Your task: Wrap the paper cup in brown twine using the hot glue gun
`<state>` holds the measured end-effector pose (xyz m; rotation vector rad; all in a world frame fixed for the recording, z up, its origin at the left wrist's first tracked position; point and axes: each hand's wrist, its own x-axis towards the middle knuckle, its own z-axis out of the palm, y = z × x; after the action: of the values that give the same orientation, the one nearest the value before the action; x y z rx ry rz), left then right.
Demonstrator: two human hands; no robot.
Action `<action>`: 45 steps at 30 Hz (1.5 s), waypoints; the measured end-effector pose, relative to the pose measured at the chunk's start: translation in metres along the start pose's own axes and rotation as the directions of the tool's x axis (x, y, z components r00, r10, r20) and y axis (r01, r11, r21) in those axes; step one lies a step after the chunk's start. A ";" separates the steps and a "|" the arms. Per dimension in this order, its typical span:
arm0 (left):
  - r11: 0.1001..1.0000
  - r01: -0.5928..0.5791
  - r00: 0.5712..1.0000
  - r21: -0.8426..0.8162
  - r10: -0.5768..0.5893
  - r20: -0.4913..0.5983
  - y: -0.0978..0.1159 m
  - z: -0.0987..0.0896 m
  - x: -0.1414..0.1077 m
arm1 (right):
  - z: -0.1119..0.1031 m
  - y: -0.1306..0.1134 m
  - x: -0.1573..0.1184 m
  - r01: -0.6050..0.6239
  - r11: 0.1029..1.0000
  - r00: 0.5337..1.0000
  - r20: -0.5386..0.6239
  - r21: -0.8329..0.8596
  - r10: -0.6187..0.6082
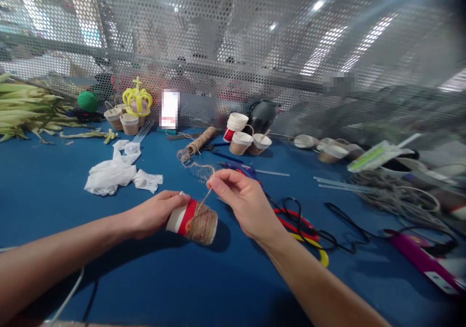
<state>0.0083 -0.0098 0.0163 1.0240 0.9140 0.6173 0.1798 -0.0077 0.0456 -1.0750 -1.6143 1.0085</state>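
Observation:
A red and white paper cup [186,217] lies tilted on its side above the blue table, its lower part wrapped in brown twine [204,223]. My left hand [156,213] is closed round the cup's rim end. Between the thumb and fingers of my right hand [238,196] a strand of twine [207,195] is pinched, running down to the wrapped part. From that hand the strand trails back to a twine roll [200,140] lying behind. A blue glue gun [240,168] lies just behind my right hand, partly hidden by it.
Twine-wrapped cups [240,143] stand at the back beside stacked cups [237,122]. Crumpled white tissue [109,175] lies left, near a yellow crown-shaped piece [137,99] and corn husks [25,106]. Black cables [302,225], pliers with red and yellow handles [322,255] and a purple power strip [418,256] lie right.

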 end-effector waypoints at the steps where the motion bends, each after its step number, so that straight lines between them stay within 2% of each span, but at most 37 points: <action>1: 1.000 -0.001 1.000 0.012 0.001 0.006 0.000 0.000 0.000 | 0.000 -0.001 0.000 0.010 1.000 1.000 0.005 -0.022 -0.009; 9: 0.960 -0.096 0.993 0.262 0.074 0.093 -0.001 -0.001 -0.006 | 0.005 0.005 0.004 -0.020 0.992 0.999 0.033 -0.125 0.024; 16: 0.949 -0.125 0.988 0.290 0.092 0.123 0.001 -0.003 -0.008 | 0.006 0.011 0.003 -0.047 0.988 0.998 0.039 -0.150 0.054; 24: 0.922 -0.144 0.986 0.360 0.102 0.135 0.001 -0.003 -0.008 | 0.007 0.007 0.001 -0.041 0.985 0.998 0.032 -0.170 0.047; 32: 0.815 -0.234 0.971 0.530 0.172 0.163 0.002 -0.003 -0.013 | 0.009 0.008 0.000 -0.057 0.973 0.995 0.072 -0.224 0.075; 45: 0.817 -0.273 0.959 0.507 0.190 0.211 0.000 -0.005 -0.015 | 0.009 0.008 -0.001 -0.077 0.958 0.988 0.110 -0.276 0.111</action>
<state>-0.0032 -0.0197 0.0207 1.6848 0.8481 0.4835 0.1731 -0.0072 0.0356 -1.3051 -1.8569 0.9498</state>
